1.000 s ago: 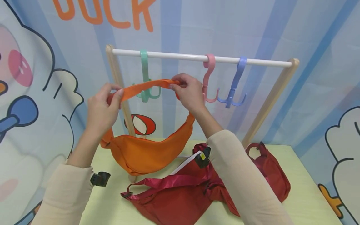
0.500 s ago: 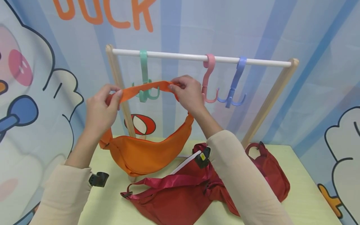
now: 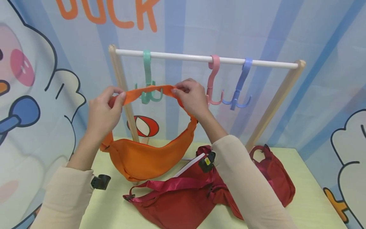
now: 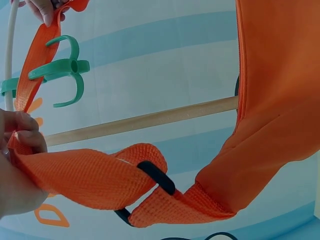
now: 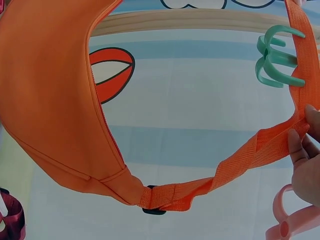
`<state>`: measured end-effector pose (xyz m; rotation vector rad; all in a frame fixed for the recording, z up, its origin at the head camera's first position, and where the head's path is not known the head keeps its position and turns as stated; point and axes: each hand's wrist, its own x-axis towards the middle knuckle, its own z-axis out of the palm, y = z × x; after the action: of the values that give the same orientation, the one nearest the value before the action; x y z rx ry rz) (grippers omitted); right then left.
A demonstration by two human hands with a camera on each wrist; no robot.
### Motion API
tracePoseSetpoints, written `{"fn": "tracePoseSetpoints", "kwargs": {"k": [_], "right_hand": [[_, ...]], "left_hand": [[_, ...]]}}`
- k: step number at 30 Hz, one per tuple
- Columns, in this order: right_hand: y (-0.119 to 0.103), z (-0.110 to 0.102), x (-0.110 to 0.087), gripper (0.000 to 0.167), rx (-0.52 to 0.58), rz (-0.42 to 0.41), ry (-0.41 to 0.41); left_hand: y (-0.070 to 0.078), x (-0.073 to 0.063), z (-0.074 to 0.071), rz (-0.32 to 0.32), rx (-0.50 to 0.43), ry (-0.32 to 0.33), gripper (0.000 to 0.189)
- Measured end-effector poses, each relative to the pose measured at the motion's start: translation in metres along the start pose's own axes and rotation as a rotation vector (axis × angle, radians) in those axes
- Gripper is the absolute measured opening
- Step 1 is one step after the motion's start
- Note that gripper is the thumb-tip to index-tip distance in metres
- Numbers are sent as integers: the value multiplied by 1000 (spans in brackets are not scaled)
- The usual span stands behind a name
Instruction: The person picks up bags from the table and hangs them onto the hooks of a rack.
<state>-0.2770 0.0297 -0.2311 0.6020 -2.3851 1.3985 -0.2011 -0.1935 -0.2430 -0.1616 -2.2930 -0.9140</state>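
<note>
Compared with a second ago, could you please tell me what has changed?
The orange strap has come down slightly and now passes behind the front prongs of the green hook; the orange bag sank a little too. The left hand and right hand still hold the strap. The red bags and pink hook stayed put.

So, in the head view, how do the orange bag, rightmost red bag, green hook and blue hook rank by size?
1. Orange bag
2. Rightmost red bag, partly hidden
3. Green hook and blue hook: too alike to rank
</note>
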Motion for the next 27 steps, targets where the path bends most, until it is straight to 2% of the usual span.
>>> {"fn": "tracePoseSetpoints", "kwargs": {"k": [14,27], "right_hand": [[4,2,-1,19,-11,-4,-30],[4,1,-2,18,-13,15,-46]], "left_hand": [[-4,1,3,2,-2,1,25],[-5,-1,3,-3,-7,-66,26]]}}
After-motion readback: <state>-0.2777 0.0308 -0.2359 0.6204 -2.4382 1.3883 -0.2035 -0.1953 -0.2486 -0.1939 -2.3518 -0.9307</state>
